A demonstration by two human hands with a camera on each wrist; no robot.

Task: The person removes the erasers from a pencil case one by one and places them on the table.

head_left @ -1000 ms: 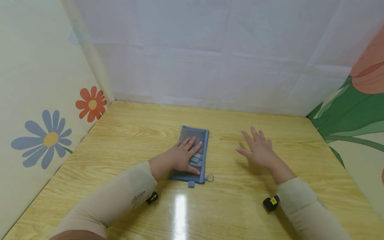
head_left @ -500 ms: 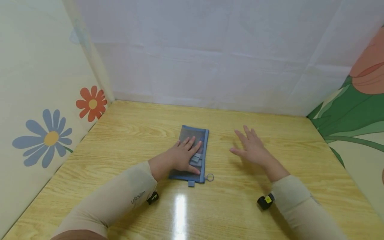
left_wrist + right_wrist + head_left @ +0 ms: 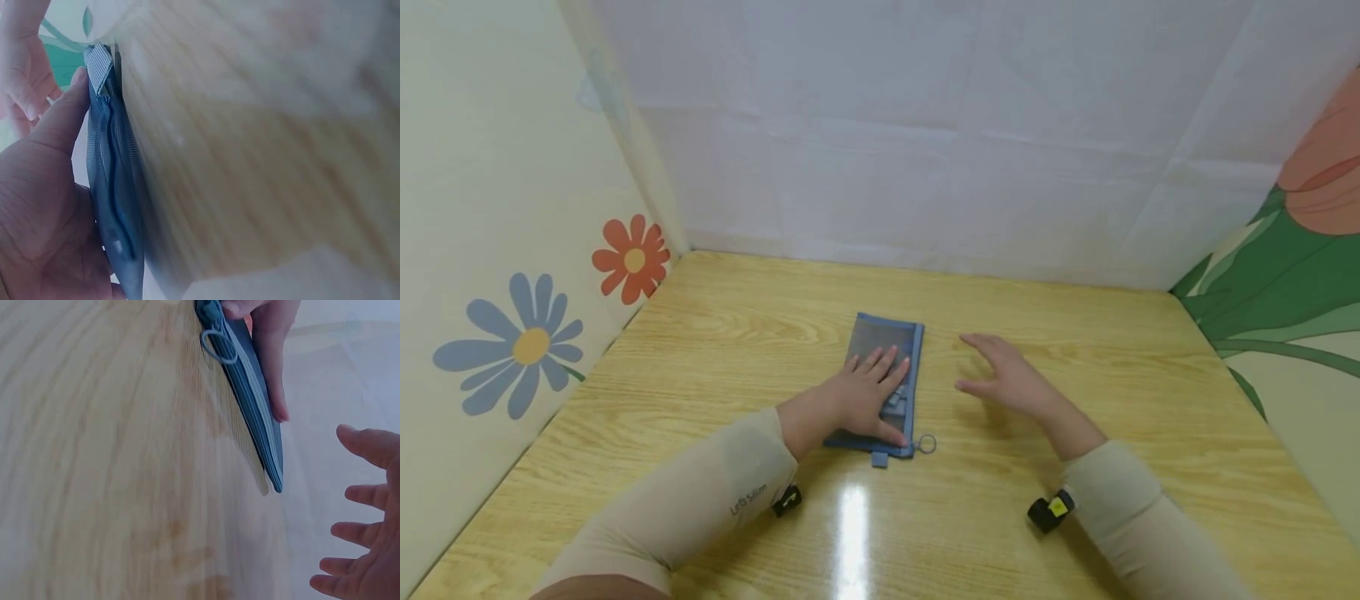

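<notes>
A blue mesh zipper pouch [image 3: 870, 333] lies flat on the wooden table, with some small light things showing through the mesh. My left hand [image 3: 867, 402] rests palm down on it, fingers spread over the mesh. Seen edge-on in the left wrist view, the pouch [image 3: 115, 169] lies under the thumb and palm. A round pull ring [image 3: 927, 444] hangs at its near right corner, and a small fabric tab [image 3: 880, 460] sticks out from the near edge. My right hand [image 3: 1011, 379] hovers to the right of the pouch, holding nothing, its thumb and fingers apart and pointing toward it.
The wooden table [image 3: 760, 317] meets a white sheet [image 3: 880, 167] at the back. Side walls carry painted flowers, a blue flower [image 3: 529, 346] at left and a large tulip [image 3: 1322, 183] at right. A small black camera [image 3: 1049, 511] sits at the right wrist.
My right hand has moved left toward the pouch, its fingers drawing closer together. The left hand has shifted slightly toward the pouch's zipper side and near edge; the pouch has stayed in place.
</notes>
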